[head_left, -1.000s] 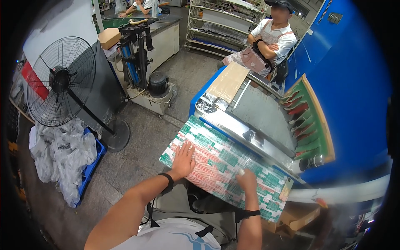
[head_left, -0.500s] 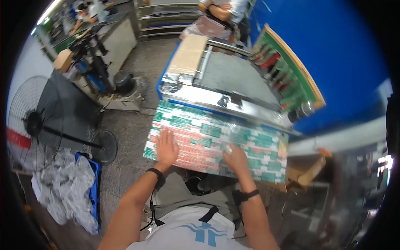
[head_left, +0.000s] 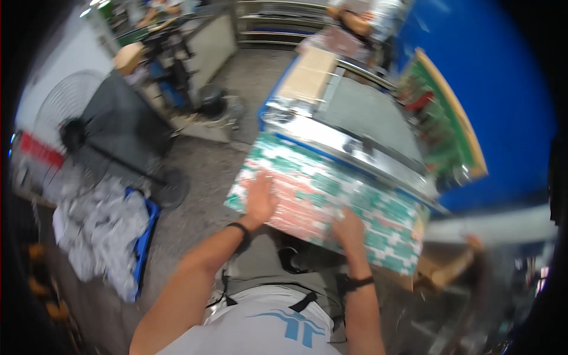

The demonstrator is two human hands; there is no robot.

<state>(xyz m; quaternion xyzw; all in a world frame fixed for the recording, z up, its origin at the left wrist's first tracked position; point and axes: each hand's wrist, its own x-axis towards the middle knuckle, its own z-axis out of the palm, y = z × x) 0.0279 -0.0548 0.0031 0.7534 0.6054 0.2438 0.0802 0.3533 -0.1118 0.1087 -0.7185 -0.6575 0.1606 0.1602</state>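
Note:
Before me lies a flat board [head_left: 322,195] covered in a green, white and red printed pattern with a glossy surface. My left hand [head_left: 260,198] rests flat on its left part, fingers stretched out over the reddish area. On the board's middle, my right hand [head_left: 349,229] is closed with its knuckles up. What its fingers hold, if anything, is blurred and hidden from above. The far edge of the board meets a blue-edged machine with a shiny metal front strip [head_left: 355,148].
Behind the strip is a grey flat bed [head_left: 370,115] and a tan panel [head_left: 307,74]. Hand tools hang on a green board [head_left: 438,109] at right. To the left stand a fan [head_left: 74,133] and a blue crate [head_left: 148,236] of clear plastic. A person [head_left: 355,26] is beyond the machine.
The whole view has swung, so the scene sits further right and is more blurred. My left hand stays flat on the board; my right hand stays closed near the middle.

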